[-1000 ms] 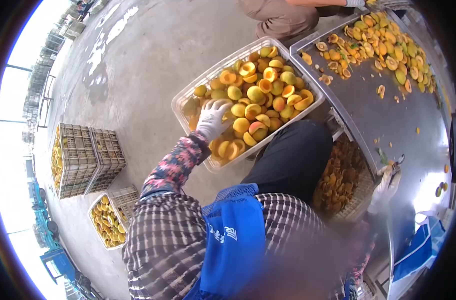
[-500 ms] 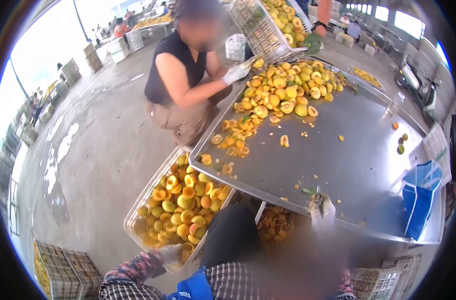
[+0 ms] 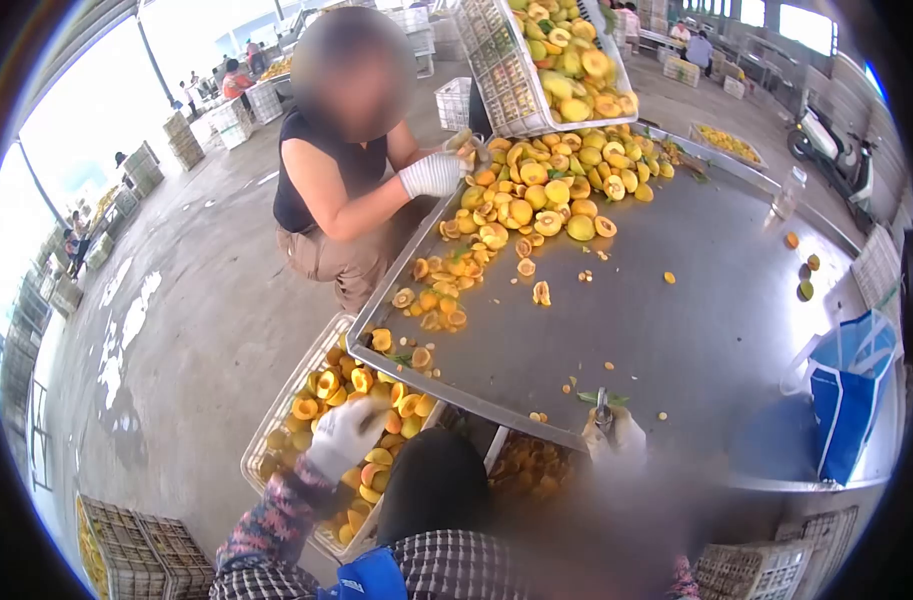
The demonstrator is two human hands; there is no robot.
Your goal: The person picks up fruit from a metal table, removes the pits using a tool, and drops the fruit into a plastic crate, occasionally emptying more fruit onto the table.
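Observation:
My left hand (image 3: 348,437), in a white glove, reaches over a white plastic crate (image 3: 259,440) of halved yellow peaches (image 3: 326,383). Its fingers extend over the fruit, and no peach shows in its grasp. At the near edge of the metal table (image 3: 636,320), my gloved right hand (image 3: 616,440) is closed around a small metal tool (image 3: 603,408) whose rounded tip points up. Beside that tool lie a green leaf (image 3: 588,397) and small scraps. Blur covers my right forearm.
Across the table, a person (image 3: 326,170) in white gloves crouches beside a peach heap (image 3: 546,185). A tilted crate (image 3: 506,75) of peaches hangs above it. Dark peach scraps (image 3: 536,470) fill a container below the table edge. A blue bag (image 3: 841,400) and clear bottle (image 3: 786,198) stand right.
My left hand has moved up and forward across the crate of peaches. The tilted crate has come lower over the heap. The crouching person's hands have drawn back from the heap toward their body.

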